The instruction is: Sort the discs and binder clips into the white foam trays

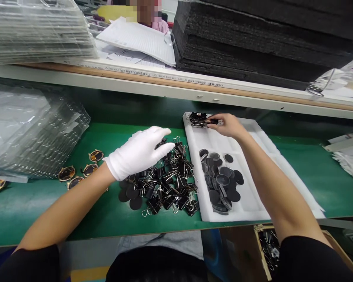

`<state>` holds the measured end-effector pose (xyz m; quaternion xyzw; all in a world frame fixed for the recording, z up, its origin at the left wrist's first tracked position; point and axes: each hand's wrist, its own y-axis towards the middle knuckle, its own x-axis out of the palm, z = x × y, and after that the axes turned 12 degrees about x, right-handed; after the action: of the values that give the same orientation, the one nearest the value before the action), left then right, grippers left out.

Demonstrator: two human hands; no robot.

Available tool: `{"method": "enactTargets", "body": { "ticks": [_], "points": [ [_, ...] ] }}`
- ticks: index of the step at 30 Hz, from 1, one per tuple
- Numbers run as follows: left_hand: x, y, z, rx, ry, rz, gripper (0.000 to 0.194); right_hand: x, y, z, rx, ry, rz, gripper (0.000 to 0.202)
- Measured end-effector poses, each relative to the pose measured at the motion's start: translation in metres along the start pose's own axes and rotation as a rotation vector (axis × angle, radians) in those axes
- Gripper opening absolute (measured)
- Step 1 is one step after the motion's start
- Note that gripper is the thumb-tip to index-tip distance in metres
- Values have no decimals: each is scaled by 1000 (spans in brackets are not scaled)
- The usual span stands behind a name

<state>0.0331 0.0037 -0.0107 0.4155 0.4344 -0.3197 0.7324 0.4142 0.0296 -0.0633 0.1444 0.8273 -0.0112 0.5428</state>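
Observation:
My left hand (141,150), in a white glove, hovers over the far left side of a heap of black binder clips (173,176). Its thumb and fingers are apart, with nothing seen between them. My bare right hand (228,124) reaches to the far left corner of a white foam tray (255,196). Its fingers are closed on a dark binder clip (213,122), partly hidden by them, beside more binder clips (197,117) in that corner. Black round discs (222,179) lie loosely in the tray's near left compartment. More dark discs (132,192) lie left of the heap.
Several gold-rimmed watch heads (90,170) lie at left, beside stacked clear plastic trays (32,133). A shelf edge (153,87) runs across the back, bearing black foam sheets (247,43) and papers (141,41). A box of clips (269,248) stands below the green table (97,223). Another person is beyond.

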Motion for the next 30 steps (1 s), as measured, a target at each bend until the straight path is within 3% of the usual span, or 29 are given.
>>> {"method": "enactTargets", "body": {
  "ticks": [3,8,11,15,16,18,20,21,25,28,30],
  "points": [
    [-9,-2,-4,-3,59,-89,49,28,14,12,2,-56,-5,32],
    [-17,-6,-23,-65,135,-390,55,55,8,12,17,-138,74,43],
    [-28,-11,-42,-149,185,-485,58,51,2,6,-28,-242,82,42],
    [-52,-35,-59,-263,238,-503,50,32,-23,-16,-74,-363,171,54],
    [-58,-46,-60,-275,232,-524,48,27,-34,-21,-76,-330,153,57],
    [-65,-73,-58,-297,226,-597,45,20,-61,-28,-124,-239,-23,54],
    [-64,-103,-49,-330,269,-676,46,18,-88,-28,-212,-198,-249,54],
    [-61,-118,-44,-336,306,-702,49,19,-100,-27,-261,-202,-302,56],
    [-43,-162,-26,-245,476,-720,55,25,-127,-16,-331,-217,-262,57],
    [-35,-173,-26,-165,605,-731,38,24,-130,-11,-279,-185,-242,53],
    [-34,-172,-30,-119,646,-750,41,20,-127,-7,-232,-154,-254,51]
  ]
}}
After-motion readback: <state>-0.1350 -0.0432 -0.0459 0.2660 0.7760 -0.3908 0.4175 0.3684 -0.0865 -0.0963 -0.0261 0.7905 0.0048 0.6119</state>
